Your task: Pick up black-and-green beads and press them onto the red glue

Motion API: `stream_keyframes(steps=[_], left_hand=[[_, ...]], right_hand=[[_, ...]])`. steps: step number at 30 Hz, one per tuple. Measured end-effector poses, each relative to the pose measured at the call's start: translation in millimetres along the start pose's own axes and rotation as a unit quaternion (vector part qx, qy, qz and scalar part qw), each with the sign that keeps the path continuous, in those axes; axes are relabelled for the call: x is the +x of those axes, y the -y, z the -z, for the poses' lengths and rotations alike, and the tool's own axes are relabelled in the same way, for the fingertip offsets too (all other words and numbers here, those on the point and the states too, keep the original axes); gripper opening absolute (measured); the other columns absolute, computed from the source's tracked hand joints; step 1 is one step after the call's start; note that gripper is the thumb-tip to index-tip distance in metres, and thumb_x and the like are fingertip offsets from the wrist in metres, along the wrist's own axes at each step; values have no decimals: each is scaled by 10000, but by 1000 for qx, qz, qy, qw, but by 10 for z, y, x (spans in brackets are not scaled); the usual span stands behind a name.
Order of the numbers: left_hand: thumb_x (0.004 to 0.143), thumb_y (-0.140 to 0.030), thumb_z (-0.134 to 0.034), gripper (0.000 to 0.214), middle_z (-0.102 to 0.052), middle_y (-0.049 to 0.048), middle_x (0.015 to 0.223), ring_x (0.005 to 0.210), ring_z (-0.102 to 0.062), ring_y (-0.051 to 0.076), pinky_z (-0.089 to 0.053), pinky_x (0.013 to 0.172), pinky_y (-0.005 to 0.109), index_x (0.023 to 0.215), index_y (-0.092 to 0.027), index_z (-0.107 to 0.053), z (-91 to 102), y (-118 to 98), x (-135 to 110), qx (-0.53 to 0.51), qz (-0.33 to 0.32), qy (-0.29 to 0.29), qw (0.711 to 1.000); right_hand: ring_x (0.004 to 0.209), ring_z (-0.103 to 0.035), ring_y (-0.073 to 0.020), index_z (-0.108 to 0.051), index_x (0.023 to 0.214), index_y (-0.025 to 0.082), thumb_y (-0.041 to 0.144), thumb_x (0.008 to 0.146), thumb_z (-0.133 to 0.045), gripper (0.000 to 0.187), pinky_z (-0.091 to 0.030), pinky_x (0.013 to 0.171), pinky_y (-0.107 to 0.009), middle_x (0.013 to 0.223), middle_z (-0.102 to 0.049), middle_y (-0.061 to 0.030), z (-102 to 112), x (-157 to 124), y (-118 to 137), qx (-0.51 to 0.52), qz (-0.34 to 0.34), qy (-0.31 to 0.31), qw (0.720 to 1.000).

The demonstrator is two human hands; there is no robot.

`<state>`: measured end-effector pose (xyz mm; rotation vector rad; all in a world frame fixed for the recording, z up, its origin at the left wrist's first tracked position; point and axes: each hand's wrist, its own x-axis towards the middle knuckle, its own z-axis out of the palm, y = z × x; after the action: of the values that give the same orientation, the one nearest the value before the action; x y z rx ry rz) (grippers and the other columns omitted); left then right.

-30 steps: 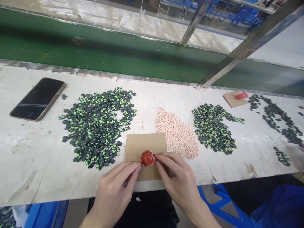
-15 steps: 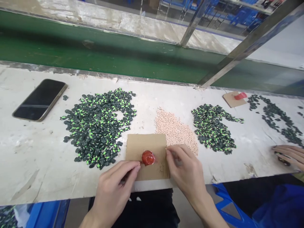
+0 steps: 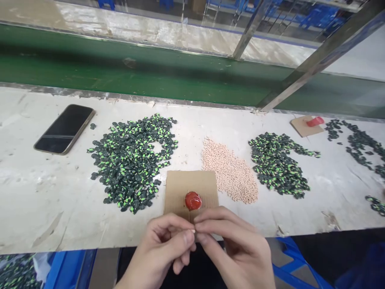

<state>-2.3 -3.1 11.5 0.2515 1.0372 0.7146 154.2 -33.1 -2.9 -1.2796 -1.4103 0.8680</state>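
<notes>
My left hand (image 3: 164, 249) and my right hand (image 3: 234, 249) meet fingertip to fingertip at the table's front edge. Both are pinched together on a tiny pale piece (image 3: 194, 230) between them; what else they hold is hidden. Just beyond the fingertips lies a brown cardboard square (image 3: 180, 186) with a red blob (image 3: 193, 200) on it. To the left of the cardboard spreads a large pile of dark green and bright green small parts (image 3: 132, 158). A heap of pale pink pellets (image 3: 230, 170) lies to its right, then a second green pile (image 3: 278, 162).
A black phone (image 3: 64, 129) lies face up at the left on the white table (image 3: 39, 200). A second cardboard piece with a red cap (image 3: 313, 121) and more green parts (image 3: 357, 142) sit far right. A green conveyor belt (image 3: 120, 72) runs behind. A blue bin (image 3: 64, 269) shows below the edge.
My right hand went to the pink pellets, then came back toward me. Both hands lifted off the cardboard and now pinch together at the table edge. The other person's hand at right has gone.
</notes>
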Motion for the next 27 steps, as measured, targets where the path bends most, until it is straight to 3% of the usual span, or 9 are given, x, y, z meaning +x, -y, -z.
stream_keyframes(steps=[3,7,14,20,24,27], left_hand=[[490,-371,-1054,348,-683,-2,502,359,-476,-22,-313,365,36,608,-162,-801,7,-43,4,-61,79,36,994],[516,-338,-1051,331,-694,2,499,340,-484,-24,-314,352,35,612,-152,-794,20,-60,-1,-96,112,66,987],[504,-367,-1049,348,-710,5,506,370,-551,1,-359,358,38,615,-156,-795,35,-53,-10,-77,129,63,987],[511,-377,-1045,336,-708,-2,500,357,-539,-2,-360,352,48,587,-169,-791,42,-63,-13,-83,139,65,985],[507,-394,-1043,337,-711,2,514,371,-547,4,-358,354,55,578,-175,-797,37,-41,-14,-70,134,66,986],[507,-461,-1027,357,-704,-1,520,359,-500,-10,-345,357,64,574,-187,-807,33,-5,-10,-39,107,66,991]], right_hand=[[794,-774,-131,-813,964,273,-13,840,-719,325,-644,721,-185,913,-788,-14,38,59,22,12,19,17,1000],[727,-775,-125,-824,938,221,-43,814,-718,311,-634,676,-157,869,-781,-34,67,116,62,13,59,25,998],[743,-773,-135,-804,934,163,-55,804,-718,268,-634,706,-164,894,-770,-70,100,133,51,-15,99,64,993],[810,-774,-136,-792,1003,225,4,852,-740,274,-646,746,-183,931,-794,-32,116,83,-2,42,35,79,995],[808,-775,-137,-792,1045,247,-37,853,-701,354,-646,739,-200,982,-795,-34,130,36,-36,17,41,93,995],[756,-765,-130,-790,978,237,-31,844,-700,312,-637,707,-186,932,-789,-29,103,40,-23,13,34,80,996]])
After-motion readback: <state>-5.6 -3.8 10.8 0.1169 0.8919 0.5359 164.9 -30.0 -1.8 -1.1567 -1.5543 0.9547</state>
